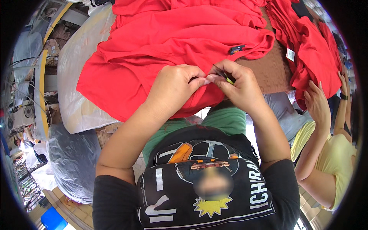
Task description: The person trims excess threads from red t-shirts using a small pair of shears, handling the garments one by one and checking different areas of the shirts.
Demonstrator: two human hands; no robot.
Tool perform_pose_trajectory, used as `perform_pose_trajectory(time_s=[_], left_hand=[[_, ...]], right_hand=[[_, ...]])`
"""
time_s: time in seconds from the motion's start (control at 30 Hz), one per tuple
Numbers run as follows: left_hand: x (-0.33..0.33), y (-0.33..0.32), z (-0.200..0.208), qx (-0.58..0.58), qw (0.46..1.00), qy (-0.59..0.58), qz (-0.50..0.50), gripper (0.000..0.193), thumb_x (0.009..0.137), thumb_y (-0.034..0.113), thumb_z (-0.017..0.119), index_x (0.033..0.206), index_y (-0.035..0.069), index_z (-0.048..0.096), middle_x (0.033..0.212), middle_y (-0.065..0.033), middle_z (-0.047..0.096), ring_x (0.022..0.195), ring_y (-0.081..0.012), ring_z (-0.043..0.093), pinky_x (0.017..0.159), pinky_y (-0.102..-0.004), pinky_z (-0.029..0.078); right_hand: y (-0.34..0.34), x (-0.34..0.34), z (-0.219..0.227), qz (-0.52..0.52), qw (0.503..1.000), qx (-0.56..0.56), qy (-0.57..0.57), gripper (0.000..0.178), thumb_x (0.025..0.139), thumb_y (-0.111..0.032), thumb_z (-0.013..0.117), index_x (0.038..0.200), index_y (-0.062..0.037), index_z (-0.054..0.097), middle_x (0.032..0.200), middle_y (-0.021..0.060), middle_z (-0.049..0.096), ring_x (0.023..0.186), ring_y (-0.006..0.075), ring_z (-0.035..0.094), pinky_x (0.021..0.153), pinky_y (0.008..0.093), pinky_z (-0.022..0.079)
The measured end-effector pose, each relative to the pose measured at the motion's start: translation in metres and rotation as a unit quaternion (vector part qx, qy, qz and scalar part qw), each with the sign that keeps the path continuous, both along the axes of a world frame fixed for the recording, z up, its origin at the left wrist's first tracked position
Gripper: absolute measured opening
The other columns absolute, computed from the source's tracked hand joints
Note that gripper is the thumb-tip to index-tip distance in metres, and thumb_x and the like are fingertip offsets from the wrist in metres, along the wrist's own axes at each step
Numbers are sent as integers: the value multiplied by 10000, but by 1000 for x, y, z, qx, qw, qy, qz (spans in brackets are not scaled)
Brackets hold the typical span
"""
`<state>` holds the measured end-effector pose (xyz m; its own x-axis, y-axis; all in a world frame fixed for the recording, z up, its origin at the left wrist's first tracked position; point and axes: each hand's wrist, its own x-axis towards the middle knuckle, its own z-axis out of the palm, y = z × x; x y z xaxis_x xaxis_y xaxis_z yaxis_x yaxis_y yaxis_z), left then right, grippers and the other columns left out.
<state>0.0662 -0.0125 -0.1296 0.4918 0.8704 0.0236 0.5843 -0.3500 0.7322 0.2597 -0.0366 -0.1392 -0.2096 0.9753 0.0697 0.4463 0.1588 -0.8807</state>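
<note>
A red garment (126,65) lies spread over the table edge and hangs down toward my lap. My left hand (173,85) is closed, pinching a fold of its cloth between thumb and fingertips. Close beside it, almost touching, my right hand (242,85) is closed around small thread snips (229,80) with dark blades and a yellow-green part. The right thumb and finger also meet at the cloth. Most of the snips is hidden in the palm. A dark label (237,49) shows on the red cloth just beyond my right hand.
Brown padded tabletop (268,74) shows at right. Plastic-wrapped material (82,73) is at left, above a grey plastic-covered bundle (74,165). Another person's hand (317,101) holds more red clothing (306,53) with a white tag. A blue container (53,219) sits lower left.
</note>
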Motion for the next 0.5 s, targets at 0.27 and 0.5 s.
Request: perform_pose_trajectory(time_s=[0.27, 0.5], left_hand=[[-3, -2, 0, -173, 975, -119, 70, 170, 875, 150, 663, 941, -3, 700, 745, -91, 701, 681, -104, 662, 640, -243, 508], [-4, -3, 5, -202, 967, -141, 63, 172, 901, 119, 637, 981, -26, 687, 818, -47, 694, 727, -82, 642, 678, -224, 503]], right_hand=[[-8, 20, 9, 26, 1000, 0, -11, 297, 802, -172, 728, 1011, -6, 600, 877, 163, 656, 804, 299, 655, 704, 346, 502], [-14, 21, 6, 73, 997, 15, -21, 253, 804, -121, 733, 994, 18, 643, 846, 104, 626, 783, 172, 612, 689, 302, 472]])
